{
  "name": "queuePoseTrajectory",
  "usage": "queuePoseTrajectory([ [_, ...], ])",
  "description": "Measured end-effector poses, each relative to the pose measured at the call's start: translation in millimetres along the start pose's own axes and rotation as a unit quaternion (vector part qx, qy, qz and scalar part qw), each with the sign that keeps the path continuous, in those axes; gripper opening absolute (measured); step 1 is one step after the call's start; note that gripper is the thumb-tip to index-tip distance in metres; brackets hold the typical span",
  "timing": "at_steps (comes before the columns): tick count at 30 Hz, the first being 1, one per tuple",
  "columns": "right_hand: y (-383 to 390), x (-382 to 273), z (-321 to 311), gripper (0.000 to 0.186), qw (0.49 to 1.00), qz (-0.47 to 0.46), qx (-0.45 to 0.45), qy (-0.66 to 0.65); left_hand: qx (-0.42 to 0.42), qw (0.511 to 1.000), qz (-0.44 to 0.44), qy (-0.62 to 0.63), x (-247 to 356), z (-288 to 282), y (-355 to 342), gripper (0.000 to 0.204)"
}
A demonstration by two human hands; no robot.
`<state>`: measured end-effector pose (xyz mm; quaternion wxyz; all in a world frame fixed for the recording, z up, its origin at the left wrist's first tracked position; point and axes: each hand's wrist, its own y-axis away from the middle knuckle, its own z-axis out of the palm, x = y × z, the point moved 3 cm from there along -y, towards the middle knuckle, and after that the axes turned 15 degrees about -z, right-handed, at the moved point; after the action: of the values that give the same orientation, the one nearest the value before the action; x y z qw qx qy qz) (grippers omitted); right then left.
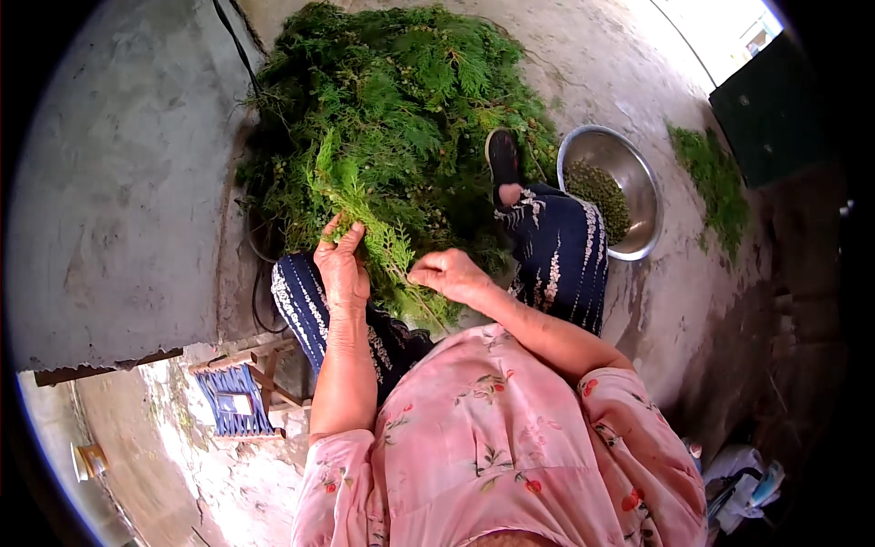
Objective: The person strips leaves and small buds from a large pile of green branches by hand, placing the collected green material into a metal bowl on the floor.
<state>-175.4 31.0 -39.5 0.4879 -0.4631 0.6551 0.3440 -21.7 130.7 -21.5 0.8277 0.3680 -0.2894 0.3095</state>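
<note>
Find the green sprig [381,235] at 10 o'clock from the right hand [454,276], clamped in the left hand [343,272] at 9 o'clock. Note both hands apart, with right fingertips [416,275] bunched beside the stem [398,272], impossible to tell if pinching. Brace firmly, work along lightly, and avoid snagging the leafy pile [392,82] at 12 o'clock.

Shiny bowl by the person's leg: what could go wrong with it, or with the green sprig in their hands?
The right leg is close to the bowl, so a bump might spill the small green bits inside. The nearby leafy pile might shed into it. The sprig, held by the left hand and right hand, might snap.
</note>
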Motion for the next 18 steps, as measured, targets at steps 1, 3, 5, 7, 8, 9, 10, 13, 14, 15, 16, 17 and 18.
queuePoseTrajectory([
  [1,1,1,5,0.022,1.0,-0.02,-0.002,0.012,0.005,1.0,0.01,-0.001,4,0,-1,0.029],
  [3,3,1,13,0.02,0.999,-0.033,-0.035,-0.001,0.009,1.0,0.026,0.004,11,1,-2,0.029],
  [5,3,-1,10,0.024,0.999,-0.018,-0.003,0.035,0.036,0.998,0.042,-0.001,16,2,-2,0.03],
  [7,3,-6,1,0.033,0.997,-0.012,0.077,-0.03,0.042,0.998,0.048,0.0,18,4,-2,0.032],
  [8,1,-9,1,0.023,0.981,-0.014,0.147,-0.126,0.043,0.998,0.05,0.009,17,6,-2,0.033],
  [9,2,-6,-8,0.023,0.971,0.067,0.102,-0.207,0.046,0.998,0.034,0.029,14,7,-2,0.035],
  [10,5,-3,-16,0.024,0.945,0.152,0.061,-0.282,0.064,0.998,0.021,0.015,12,6,-1,0.038],
  [13,2,-15,-11,0.022,0.997,0.009,-0.034,-0.064,0.043,0.998,0.038,0.002,9,7,-2,0.036],
  [14,3,-16,-7,0.022,0.995,0.008,-0.037,-0.088,0.033,0.999,0.037,-0.012,7,7,-2,0.035],
  [15,4,-17,-8,0.022,0.993,0.006,-0.038,-0.112,0.019,0.998,0.05,-0.021,7,7,-3,0.03],
  [16,5,-17,2,0.022,0.989,0.041,-0.036,-0.137,0.023,0.998,0.046,-0.028,6,7,-4,0.029],
  [17,11,-12,-2,0.021,0.959,0.16,-0.032,-0.232,0.019,0.998,0.051,-0.033,5,8,-5,0.028],
  [18,12,-14,0,0.021,0.94,0.156,0.006,-0.304,0.011,0.998,0.054,-0.037,4,9,-6,0.027],
])
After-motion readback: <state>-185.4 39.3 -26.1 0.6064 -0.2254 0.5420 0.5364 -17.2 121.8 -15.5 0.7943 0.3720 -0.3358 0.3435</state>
